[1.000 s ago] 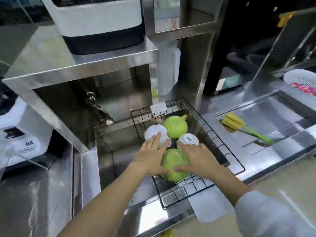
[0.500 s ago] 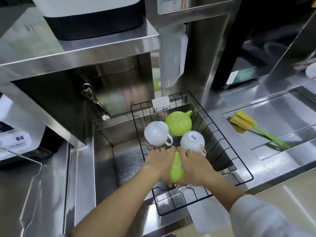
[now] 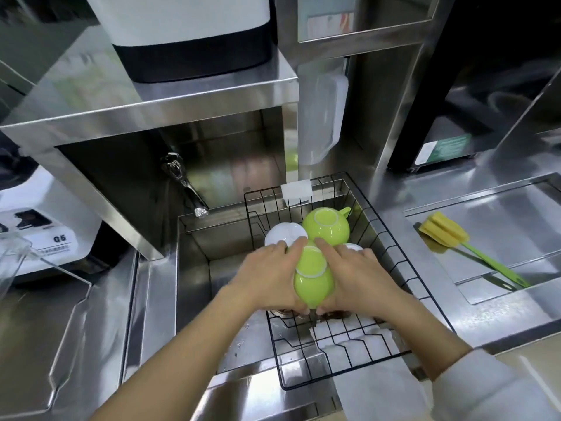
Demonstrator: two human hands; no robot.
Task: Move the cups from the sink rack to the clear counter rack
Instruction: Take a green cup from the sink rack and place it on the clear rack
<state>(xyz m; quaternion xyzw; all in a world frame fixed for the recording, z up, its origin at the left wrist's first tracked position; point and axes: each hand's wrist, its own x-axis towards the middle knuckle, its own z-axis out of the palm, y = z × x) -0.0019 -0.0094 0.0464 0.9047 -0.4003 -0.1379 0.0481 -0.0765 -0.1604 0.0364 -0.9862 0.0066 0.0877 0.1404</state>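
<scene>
A black wire rack (image 3: pixel 391 238) sits over the steel sink (image 3: pixel 197 268). My left hand (image 3: pixel 267 278) and my right hand (image 3: pixel 358 278) press from both sides on a lime-green cup stack (image 3: pixel 314 281), which looks like two nested upside-down cups held just above the rack's floor. Behind it in the rack stand another upside-down green cup (image 3: pixel 326 227) and a white cup (image 3: pixel 285 235). A second white cup (image 3: pixel 352 247) is mostly hidden by my right hand. A clear plastic piece (image 3: pixel 13 259) shows at the far left edge.
A faucet (image 3: pixel 185 183) hangs over the sink's back left. A steel shelf (image 3: pixel 151 110) carries a white and black appliance (image 3: pixel 191 34). A yellow sponge brush (image 3: pixel 446 235) lies on the right drainboard. A white machine (image 3: pixel 45 235) stands on the left counter.
Both hands have closed in on the green cup from its sides and raised it a little off the rack floor. The view has shifted closer.
</scene>
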